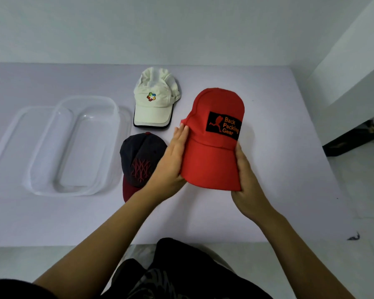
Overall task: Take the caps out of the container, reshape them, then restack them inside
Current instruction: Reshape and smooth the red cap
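Spread across the frame: pale table (pixel 268 208), bearing everything below. At 9 o'clock from centre: clear plastic container (pixel 73 145), empty, seated on or beside a second clear piece, probably its lid; rigid, light, likely to slide if bumped. At 3 o'clock from the container, well apart from it: red cap (pixel 214 152), raised off the table and turned brim-down toward the wearer, black patch with orange lettering facing the camera. Judged light and soft in the crown, stiff only in the brim; crown liable to dent under pinching, so best taken by the brim edges or with flat palms along the side panels, as here. At 7 o'clock from the red cap, just beside it: dark cap (pixel 138 162) with red embroidery and maroon brim, lying on the table, partly hidden behind the left wrist. At 11 o'clock from the red cap: white cap (pixel 153 100), lying flat, crown somewhat collapsed, thin fabric, probably the floppiest of the three. Left hand (pixel 173 156): fingers extended, pressed flat against the cap's left side. Right hand (pixel 246 180): wrapped around the brim's right corner, grasping it. Restacking not yet begun.
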{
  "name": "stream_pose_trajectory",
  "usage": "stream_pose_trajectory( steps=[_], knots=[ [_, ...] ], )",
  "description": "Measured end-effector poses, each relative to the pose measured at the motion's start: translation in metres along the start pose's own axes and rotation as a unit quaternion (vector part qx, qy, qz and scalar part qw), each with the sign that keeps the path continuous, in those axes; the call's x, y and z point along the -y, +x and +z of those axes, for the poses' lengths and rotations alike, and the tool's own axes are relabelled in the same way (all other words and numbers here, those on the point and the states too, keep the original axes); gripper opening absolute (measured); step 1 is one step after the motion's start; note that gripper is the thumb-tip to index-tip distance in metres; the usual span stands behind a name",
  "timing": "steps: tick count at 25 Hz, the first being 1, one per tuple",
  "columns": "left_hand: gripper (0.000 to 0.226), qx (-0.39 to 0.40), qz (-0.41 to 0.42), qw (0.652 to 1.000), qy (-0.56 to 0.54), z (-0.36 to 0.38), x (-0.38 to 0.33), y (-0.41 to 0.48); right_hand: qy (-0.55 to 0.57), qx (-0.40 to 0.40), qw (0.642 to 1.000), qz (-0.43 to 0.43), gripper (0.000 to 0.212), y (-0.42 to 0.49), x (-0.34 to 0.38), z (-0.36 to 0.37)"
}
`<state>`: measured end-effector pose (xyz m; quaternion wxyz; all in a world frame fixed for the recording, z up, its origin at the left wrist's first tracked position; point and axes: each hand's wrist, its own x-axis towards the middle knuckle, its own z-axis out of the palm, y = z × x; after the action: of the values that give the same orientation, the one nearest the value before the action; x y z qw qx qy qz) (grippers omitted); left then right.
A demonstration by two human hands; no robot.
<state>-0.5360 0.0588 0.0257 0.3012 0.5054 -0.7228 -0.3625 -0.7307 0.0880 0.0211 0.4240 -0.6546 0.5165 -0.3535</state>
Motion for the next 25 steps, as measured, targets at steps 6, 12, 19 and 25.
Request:
stream_pose_trajectory(
  steps=[6,12,19,25],
  knots=[
    [0.07,-0.002,-0.055,0.983,-0.177,0.001,-0.008,-0.013,0.093,0.007,0.996,0.006,0.071,0.002,0.027,0.025],
    [0.075,-0.009,-0.074,0.988,-0.134,-0.012,0.009,-0.018,0.033,0.015,0.999,-0.004,0.075,0.009,0.028,0.021],
    [0.076,-0.023,-0.074,0.993,-0.086,-0.006,0.002,-0.027,-0.018,-0.014,1.0,-0.02,0.079,0.008,0.031,0.042],
    [0.086,0.025,-0.082,0.979,-0.184,-0.006,-0.007,-0.034,0.111,-0.03,0.993,-0.031,0.062,-0.001,0.036,0.045]
  ],
)
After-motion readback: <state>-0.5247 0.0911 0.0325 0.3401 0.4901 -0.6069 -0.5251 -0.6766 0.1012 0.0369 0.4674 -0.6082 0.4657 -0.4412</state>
